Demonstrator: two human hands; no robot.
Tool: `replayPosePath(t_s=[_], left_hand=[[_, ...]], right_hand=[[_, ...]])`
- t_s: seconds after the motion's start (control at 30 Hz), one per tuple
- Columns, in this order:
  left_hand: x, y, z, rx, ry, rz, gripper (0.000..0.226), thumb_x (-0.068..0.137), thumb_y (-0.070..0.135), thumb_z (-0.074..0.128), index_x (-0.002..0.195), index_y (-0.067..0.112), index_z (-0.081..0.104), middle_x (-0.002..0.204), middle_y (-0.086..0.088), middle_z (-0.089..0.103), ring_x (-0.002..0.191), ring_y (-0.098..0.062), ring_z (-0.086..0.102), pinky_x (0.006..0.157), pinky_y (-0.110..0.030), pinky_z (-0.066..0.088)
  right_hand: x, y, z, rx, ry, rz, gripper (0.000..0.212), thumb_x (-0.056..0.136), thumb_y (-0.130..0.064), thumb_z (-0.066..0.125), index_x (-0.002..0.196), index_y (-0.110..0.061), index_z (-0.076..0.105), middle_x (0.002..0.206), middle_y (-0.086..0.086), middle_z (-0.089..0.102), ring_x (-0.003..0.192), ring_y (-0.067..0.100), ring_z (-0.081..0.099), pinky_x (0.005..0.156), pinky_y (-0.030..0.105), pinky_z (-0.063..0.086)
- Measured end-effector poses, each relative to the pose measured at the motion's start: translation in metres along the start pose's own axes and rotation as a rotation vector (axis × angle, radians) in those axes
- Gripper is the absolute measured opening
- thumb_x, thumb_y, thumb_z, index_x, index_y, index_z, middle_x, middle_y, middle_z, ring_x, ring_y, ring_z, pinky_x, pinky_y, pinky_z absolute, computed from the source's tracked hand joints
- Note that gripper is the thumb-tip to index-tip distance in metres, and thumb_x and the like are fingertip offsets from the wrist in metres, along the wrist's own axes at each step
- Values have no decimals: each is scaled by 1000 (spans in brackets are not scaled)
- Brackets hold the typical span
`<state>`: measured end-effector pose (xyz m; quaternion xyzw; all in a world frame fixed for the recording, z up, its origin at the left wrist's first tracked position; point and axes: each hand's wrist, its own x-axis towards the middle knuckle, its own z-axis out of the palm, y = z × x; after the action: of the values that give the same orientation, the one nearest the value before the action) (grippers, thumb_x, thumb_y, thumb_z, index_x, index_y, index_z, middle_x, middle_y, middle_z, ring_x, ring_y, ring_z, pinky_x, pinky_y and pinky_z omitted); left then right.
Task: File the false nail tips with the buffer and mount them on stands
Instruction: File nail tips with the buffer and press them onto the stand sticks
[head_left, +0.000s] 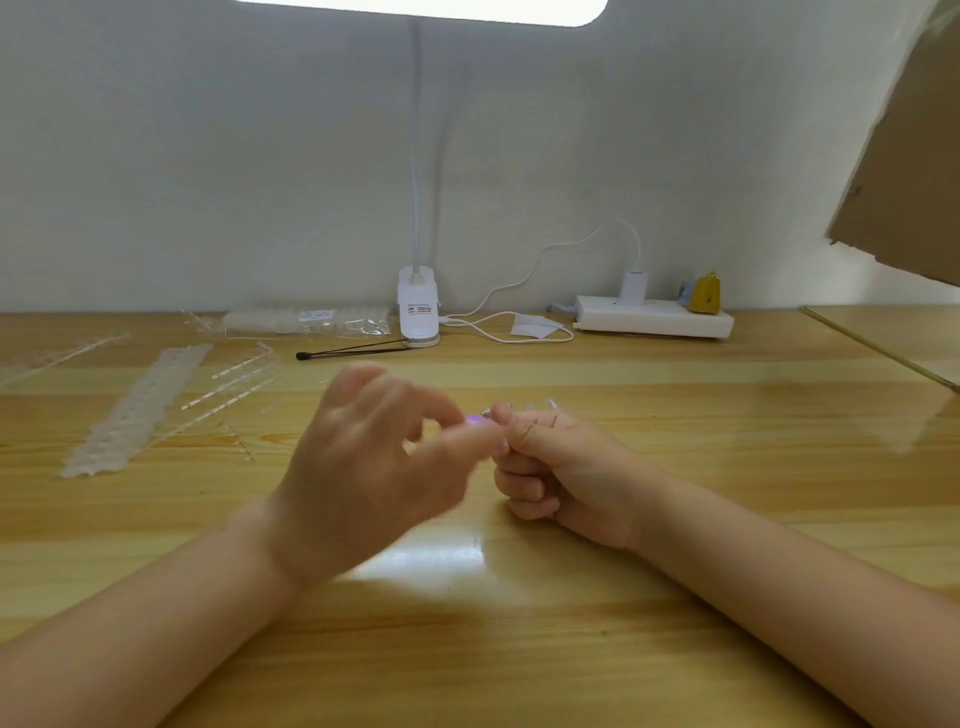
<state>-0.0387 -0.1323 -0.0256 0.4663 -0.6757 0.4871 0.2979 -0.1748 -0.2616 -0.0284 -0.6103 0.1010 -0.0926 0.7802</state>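
hands (363, 467) centre of table (727, 519) | nail strip (135, 410) left | lamp base (418, 306) behind | power strip (654, 316) back right

Two bare forearms reach in from the lower corners, with no sleeves covering them as far as the frame edge. The left hand (363, 467) and right hand (561, 467) show short nails (the left one is motion-blurred).

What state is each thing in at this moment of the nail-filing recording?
left hand: blurred, thumb and fingers pinching a small purple item.
right hand: curled into a fist around clear nail tips.
purple item: between both hands, too blurred to identify.
desk lamp: switched on.
power strip: white plug inserted.
clear strip: flat on the table, untouched.
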Motion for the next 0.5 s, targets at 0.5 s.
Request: replayPosePath(t_s=[0.5], left_hand=[[-6, 3, 0, -65, -515, -274, 18, 78, 32, 54, 84, 25, 69, 74, 8, 60, 71, -23, 60, 70, -38, 44]], right_hand=[[2, -1, 2, 54, 158, -42, 27, 78, -37, 61, 59, -18, 59, 52, -5, 23, 43, 6, 27, 36, 15, 21]])
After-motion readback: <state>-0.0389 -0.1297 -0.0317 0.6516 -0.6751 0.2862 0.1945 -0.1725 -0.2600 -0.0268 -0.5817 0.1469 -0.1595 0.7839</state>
